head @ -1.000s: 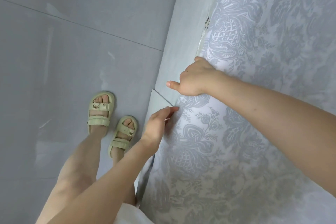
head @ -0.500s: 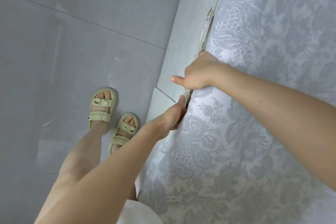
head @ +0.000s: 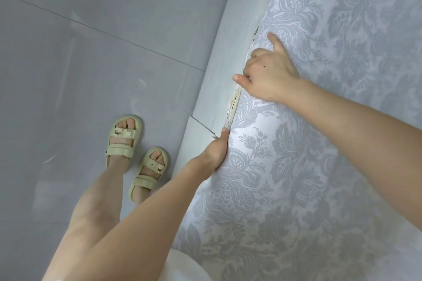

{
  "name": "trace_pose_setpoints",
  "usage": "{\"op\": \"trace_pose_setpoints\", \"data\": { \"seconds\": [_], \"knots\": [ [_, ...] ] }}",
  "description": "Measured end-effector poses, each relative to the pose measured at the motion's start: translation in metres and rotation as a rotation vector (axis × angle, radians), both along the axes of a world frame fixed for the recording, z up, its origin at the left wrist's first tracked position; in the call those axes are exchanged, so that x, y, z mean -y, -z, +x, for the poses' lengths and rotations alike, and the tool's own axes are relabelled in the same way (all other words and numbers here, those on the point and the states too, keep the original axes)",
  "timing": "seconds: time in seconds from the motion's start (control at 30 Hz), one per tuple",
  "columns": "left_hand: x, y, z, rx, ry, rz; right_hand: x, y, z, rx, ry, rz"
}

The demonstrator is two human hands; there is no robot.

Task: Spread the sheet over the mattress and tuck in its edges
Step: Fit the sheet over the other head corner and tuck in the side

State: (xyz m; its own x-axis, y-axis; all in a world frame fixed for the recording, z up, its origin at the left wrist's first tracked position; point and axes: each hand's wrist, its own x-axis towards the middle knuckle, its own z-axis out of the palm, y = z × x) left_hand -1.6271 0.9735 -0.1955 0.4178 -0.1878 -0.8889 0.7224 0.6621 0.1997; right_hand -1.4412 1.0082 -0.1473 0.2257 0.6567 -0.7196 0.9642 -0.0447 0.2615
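Note:
The blue-grey floral sheet (head: 319,143) covers the mattress on the right. A cream strip of the mattress side (head: 235,102) shows along the edge, next to the pale grey bed frame (head: 223,64). My left hand (head: 215,150) is pushed down into the gap between mattress and frame. Its thumb lies along the sheet's edge and its fingers are hidden in the gap. My right hand (head: 269,73) sits farther along the same edge. Its fingers curl over the sheet-covered edge, the thumb points left, and one finger lies straight on the sheet.
Grey tiled floor (head: 91,64) fills the left half. My feet in pale green sandals (head: 137,155) stand close to the frame. A joint in the frame's ledge (head: 201,125) lies just beside my left hand.
My left hand has gone from hovering at the edge to pushed into the gap. My right hand has slid farther along the edge and one finger has straightened.

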Motion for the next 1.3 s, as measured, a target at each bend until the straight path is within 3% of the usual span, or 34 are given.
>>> {"op": "trace_pose_setpoints", "data": {
  "seconds": [0.13, 0.23, 0.4, 0.47, 0.53, 0.67, 0.77, 0.9, 1.03, 1.17, 1.3],
  "knots": [
    [-0.010, 0.003, -0.022, -0.034, -0.048, 0.016, -0.007, 0.012, -0.002, 0.014, 0.042, -0.116],
    [-0.009, 0.003, -0.060, -0.079, -0.168, 0.191, -0.012, 0.009, -0.016, 0.052, 0.025, -0.182],
    [0.015, -0.004, -0.119, -0.123, 0.040, 0.239, 0.000, 0.006, -0.062, 0.004, -0.020, -0.378],
    [0.023, -0.008, -0.125, -0.098, 0.219, 0.287, 0.018, 0.000, -0.085, -0.048, -0.017, -0.339],
    [0.031, -0.013, -0.126, -0.081, 0.343, 0.343, 0.042, -0.010, -0.107, -0.148, 0.026, -0.146],
    [0.048, -0.010, -0.135, -0.105, 0.227, 0.332, 0.097, -0.021, -0.148, -0.317, 0.030, 0.105],
    [0.055, -0.005, -0.145, -0.076, 0.129, 0.343, 0.100, -0.022, -0.180, -0.309, -0.038, -0.046],
    [0.062, -0.004, -0.163, -0.038, -0.021, 0.245, 0.080, -0.022, -0.200, -0.240, -0.095, -0.398],
    [0.067, -0.006, -0.177, -0.092, -0.287, 0.118, 0.070, -0.007, -0.200, -0.235, -0.033, -0.488],
    [0.077, -0.009, -0.184, -0.065, -0.272, 0.090, 0.067, 0.006, -0.203, -0.199, 0.040, -0.544],
    [0.085, -0.011, -0.181, 0.013, -0.196, -0.114, 0.062, -0.002, -0.200, -0.214, 0.101, -0.539]
  ]
}}
